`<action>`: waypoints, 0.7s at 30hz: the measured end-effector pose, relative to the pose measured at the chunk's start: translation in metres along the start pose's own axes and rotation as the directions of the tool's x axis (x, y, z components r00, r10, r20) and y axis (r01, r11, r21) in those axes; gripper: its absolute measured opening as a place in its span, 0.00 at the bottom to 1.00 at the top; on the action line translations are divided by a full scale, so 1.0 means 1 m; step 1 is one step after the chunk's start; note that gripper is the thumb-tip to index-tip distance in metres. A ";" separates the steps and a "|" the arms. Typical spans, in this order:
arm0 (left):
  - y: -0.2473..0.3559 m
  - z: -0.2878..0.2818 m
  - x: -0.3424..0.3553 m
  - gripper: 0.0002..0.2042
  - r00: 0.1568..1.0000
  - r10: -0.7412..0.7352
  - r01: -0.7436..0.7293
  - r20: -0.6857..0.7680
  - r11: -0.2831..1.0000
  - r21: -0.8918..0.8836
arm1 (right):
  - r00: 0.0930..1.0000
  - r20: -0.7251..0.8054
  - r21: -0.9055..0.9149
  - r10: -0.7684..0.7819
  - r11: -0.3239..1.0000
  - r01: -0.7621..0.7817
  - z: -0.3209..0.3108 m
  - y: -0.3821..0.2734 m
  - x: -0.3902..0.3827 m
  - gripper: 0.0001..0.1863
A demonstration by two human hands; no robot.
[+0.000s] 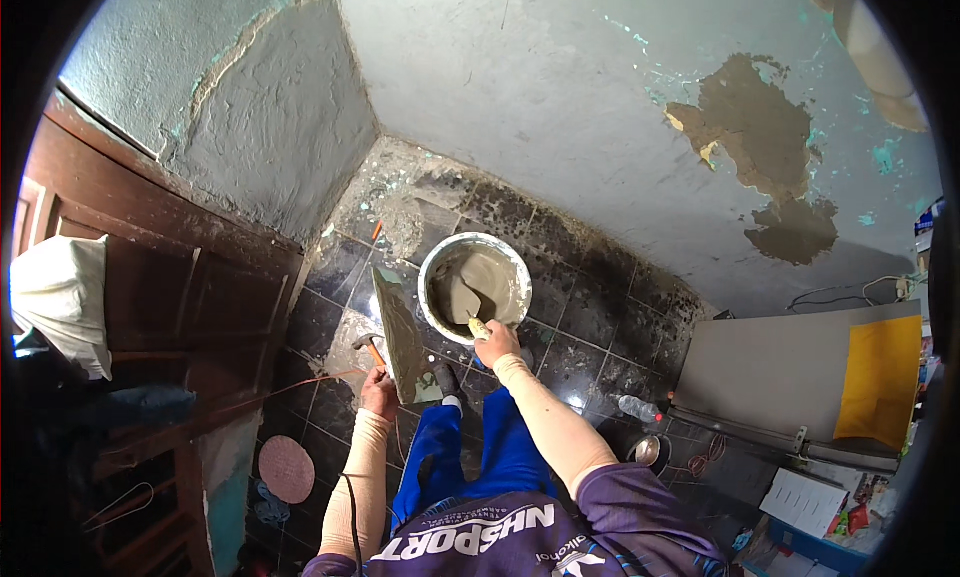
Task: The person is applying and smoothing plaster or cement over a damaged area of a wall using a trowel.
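Observation:
A round white bucket (523, 269) of wet grey mortar (490, 265) stands on the floor in front of me. My right hand (496, 345) is closed around the pale yellow handle of a trowel (463, 302), whose blade dips into the mortar. Just left of the bucket, my left hand (379, 393) grips a mortar-smeared plaster board (404, 339), held tilted steeply on edge. The board hides some of that hand's fingers. Beyond the left hand lies a hammer (373, 351) with an orange handle, its end close to the fingers.
Grey plastered walls (560, 127) meet in the far corner; the right one has darker patches (755, 127). Brown wooden doors (150, 287) and a white sack (62, 302) stand left. On the dark tiled floor lie a plastic bottle (638, 409) and a round pinkish disc (287, 469).

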State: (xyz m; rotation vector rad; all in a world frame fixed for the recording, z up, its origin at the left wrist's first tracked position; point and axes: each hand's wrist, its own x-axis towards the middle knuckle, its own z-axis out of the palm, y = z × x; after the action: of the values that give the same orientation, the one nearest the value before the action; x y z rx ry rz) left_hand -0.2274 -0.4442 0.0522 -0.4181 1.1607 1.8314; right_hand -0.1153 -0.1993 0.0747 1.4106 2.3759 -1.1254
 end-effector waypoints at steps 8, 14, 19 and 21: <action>0.007 -0.005 -0.008 0.08 1.000 -0.007 0.008 0.022 1.000 -0.025 | 0.970 -0.194 -0.159 -0.145 0.981 0.115 -0.028 0.003 -0.003 0.11; 0.005 -0.016 -0.010 0.07 0.999 -0.009 0.009 0.043 1.000 0.012 | 0.846 -0.097 -0.557 -0.525 0.733 0.390 -0.060 0.008 0.067 0.09; -0.008 -0.007 -0.012 0.10 0.998 -0.052 0.053 -0.022 0.997 0.048 | 0.784 0.268 -0.781 -0.561 0.350 0.518 -0.032 -0.012 0.102 0.08; -0.010 -0.012 -0.005 0.12 0.998 -0.063 0.063 -0.011 0.998 0.026 | 0.758 0.296 -0.738 -0.581 0.365 0.568 -0.036 -0.016 0.112 0.09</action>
State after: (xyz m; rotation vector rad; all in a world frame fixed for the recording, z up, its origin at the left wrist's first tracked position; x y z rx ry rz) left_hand -0.2181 -0.4553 0.0444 -0.4445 1.1646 1.7594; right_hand -0.1807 -0.1023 0.0544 0.2349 2.8550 0.0503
